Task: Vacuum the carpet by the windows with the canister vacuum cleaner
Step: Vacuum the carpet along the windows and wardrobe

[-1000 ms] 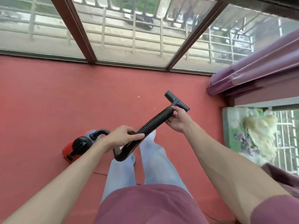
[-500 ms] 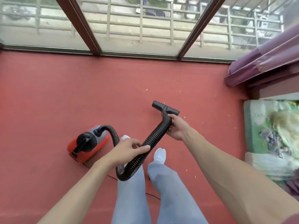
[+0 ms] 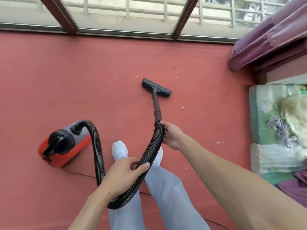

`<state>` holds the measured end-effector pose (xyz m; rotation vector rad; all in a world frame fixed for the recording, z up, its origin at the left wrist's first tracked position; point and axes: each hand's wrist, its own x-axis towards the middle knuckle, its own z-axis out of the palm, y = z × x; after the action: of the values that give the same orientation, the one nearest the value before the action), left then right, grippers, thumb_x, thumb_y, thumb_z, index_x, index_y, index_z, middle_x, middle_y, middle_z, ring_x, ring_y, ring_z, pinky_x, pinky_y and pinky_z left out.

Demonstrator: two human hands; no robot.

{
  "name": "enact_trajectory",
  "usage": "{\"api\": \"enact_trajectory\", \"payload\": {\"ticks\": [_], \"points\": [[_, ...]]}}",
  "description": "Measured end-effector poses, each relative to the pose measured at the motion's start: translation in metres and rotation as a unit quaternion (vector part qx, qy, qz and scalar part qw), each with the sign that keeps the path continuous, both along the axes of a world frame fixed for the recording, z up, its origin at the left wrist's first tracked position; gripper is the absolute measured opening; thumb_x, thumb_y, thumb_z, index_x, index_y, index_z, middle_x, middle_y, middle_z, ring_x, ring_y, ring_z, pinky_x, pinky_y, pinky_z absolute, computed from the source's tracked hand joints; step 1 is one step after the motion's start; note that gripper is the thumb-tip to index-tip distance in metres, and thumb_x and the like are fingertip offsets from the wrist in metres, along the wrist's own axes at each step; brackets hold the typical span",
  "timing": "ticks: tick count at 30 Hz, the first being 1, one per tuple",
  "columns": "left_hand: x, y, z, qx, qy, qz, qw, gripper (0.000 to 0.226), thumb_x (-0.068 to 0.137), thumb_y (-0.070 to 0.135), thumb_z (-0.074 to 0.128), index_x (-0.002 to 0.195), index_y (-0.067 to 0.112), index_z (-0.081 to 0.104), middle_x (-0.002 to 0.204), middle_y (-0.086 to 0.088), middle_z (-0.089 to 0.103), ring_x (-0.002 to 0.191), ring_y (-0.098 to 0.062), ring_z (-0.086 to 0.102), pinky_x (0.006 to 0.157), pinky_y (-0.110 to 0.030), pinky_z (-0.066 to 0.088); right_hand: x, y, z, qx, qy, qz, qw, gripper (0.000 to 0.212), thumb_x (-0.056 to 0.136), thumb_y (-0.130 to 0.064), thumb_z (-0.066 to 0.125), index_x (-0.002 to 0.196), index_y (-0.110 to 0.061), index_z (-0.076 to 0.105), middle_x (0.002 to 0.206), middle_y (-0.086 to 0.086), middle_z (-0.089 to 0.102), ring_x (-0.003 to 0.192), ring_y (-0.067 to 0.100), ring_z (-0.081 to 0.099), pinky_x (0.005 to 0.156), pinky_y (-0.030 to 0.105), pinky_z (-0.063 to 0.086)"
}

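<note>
Stretching from the person's feet to the windows (image 3: pixel 124 14), the red carpet (image 3: pixel 74 77) took up nearly the whole view, and judged from how it lay the job had barely begun: no swept lane could be told apart from the rest. A purple curtain (image 3: pixel 269 35) hung at the right end of the glass, with patterned bedding (image 3: pixel 265 130) below it along the carpet's right edge. The canister vacuum cleaner (image 3: pixel 64 145) sat on the carpet to the left of the person's feet, well back from the windows, its thin cord (image 3: pixel 79 174) trailing over the carpet. Its black ribbed hose (image 3: pixel 98 146) rose from the top of the canister, looped down under the arms and climbed to a straight wand (image 3: pixel 157 107). The floor nozzle (image 3: pixel 156 87) at the wand's end appeared to rest flat on the carpet about midway between the feet and the window sill. The left hand (image 3: pixel 123 175) pinched the hose at mid-length between thumb and curled fingers; the right hand (image 3: pixel 172 136) gripped it where it met the wand, fingers wrapped around. Pale scraps (image 3: pixel 183 107) lay scattered to the right of and beyond the nozzle, so that patch, and the strip along the glass, looked left to do
</note>
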<state>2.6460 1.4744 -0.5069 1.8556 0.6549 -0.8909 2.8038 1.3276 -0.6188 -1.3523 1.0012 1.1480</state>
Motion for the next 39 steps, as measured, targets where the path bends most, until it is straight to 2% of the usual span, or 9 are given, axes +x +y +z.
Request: {"api": "enact_trajectory", "payload": {"ticks": [6,11,14,17,22,28,33,36,39], "points": [[0.007,-0.015,-0.036,-0.031,0.007,0.062,0.998,0.045,0.089,0.058,0.058,0.077,0.016,0.065,0.051,0.013,0.052,0.049,-0.002,0.046,0.051,-0.019,0.033,0.008,0.005,-0.029,0.028,-0.021,-0.078,0.996,0.032,0.091,-0.029,0.061,0.114,-0.006,0.059,0.099,0.016,0.061,0.074,0.021,0.056,0.061,0.029,0.047],[0.023,-0.005,-0.056,-0.074,-0.001,0.035,0.997,0.058,0.088,0.059,0.058,0.075,0.003,0.062,0.057,0.005,0.051,0.055,-0.01,0.048,0.062,-0.036,0.045,0.009,0.0,-0.043,0.092,-0.02,-0.104,0.99,0.022,0.097,-0.03,0.052,0.108,-0.01,0.053,0.083,0.01,0.066,0.068,0.017,0.054,0.061,0.029,0.045],[0.032,0.007,-0.053,-0.101,0.013,0.046,0.994,0.058,0.091,0.052,0.061,0.075,-0.004,0.06,0.06,-0.002,0.056,0.053,-0.012,0.051,0.054,-0.029,0.043,0.006,0.005,-0.047,0.068,-0.026,-0.092,0.993,0.029,0.095,-0.028,0.057,0.115,-0.008,0.054,0.083,0.011,0.066,0.069,0.019,0.057,0.064,0.031,0.047],[0.04,0.023,-0.044,-0.228,0.089,0.085,0.966,0.042,0.093,0.045,0.064,0.075,0.007,0.065,0.068,-0.007,0.066,0.056,-0.017,0.061,0.048,-0.024,0.047,0.007,0.013,-0.043,0.022,-0.043,-0.052,0.997,0.026,0.091,-0.025,0.06,0.111,-0.008,0.058,0.081,0.013,0.069,0.069,0.02,0.06,0.064,0.031,0.049],[0.048,0.056,-0.032,-0.399,0.147,0.017,0.905,0.025,0.093,0.037,0.064,0.088,0.014,0.069,0.074,-0.003,0.067,0.059,-0.013,0.062,0.047,-0.021,0.051,0.013,0.008,-0.02,0.034,-0.025,0.024,0.999,0.02,0.089,-0.022,0.06,0.101,-0.007,0.059,0.081,0.014,0.07,0.075,0.024,0.062,0.069,0.034,0.05],[0.052,0.05,-0.045,-0.368,0.134,0.032,0.92,0.049,0.089,0.048,0.068,0.106,0.002,0.068,0.084,-0.006,0.07,0.08,-0.025,0.066,0.062,-0.032,0.056,0.029,0.015,-0.018,0.032,-0.015,0.023,0.999,0.026,0.092,-0.027,0.057,0.109,-0.008,0.059,0.084,0.012,0.071,0.068,0.019,0.062,0.062,0.03,0.051],[0.047,0.023,-0.059,-0.233,0.057,0.137,0.961,0.044,0.084,0.059,0.065,0.092,0.015,0.07,0.068,0.006,0.068,0.067,-0.016,0.067,0.08,-0.048,0.058,0.043,0.048,-0.038,-0.005,-0.08,-0.018,0.997,0.026,0.095,-0.031,0.058,0.11,-0.01,0.059,0.082,0.012,0.069,0.064,0.017,0.061,0.056,0.027,0.048],[0.041,0.02,-0.061,-0.257,0.03,0.176,0.95,0.043,0.071,0.07,0.064,0.085,0.029,0.07,0.071,0.008,0.068,0.072,-0.017,0.068,0.085,-0.058,0.055,0.048,0.059,-0.03,-0.007,-0.119,-0.022,0.993,0.022,0.091,-0.029,0.065,0.1,-0.009,0.064,0.076,0.011,0.071,0.065,0.018,0.064,0.054,0.025,0.051],[0.035,0.024,-0.048,-0.326,0.033,0.158,0.932,0.039,0.077,0.063,0.066,0.093,0.028,0.07,0.081,0.009,0.068,0.079,-0.015,0.065,0.086,-0.05,0.054,0.05,0.058,0.003,0.002,-0.159,-0.022,0.987,0.016,0.088,-0.025,0.068,0.092,-0.009,0.067,0.073,0.01,0.071,0.066,0.019,0.064,0.065,0.03,0.051]]}}
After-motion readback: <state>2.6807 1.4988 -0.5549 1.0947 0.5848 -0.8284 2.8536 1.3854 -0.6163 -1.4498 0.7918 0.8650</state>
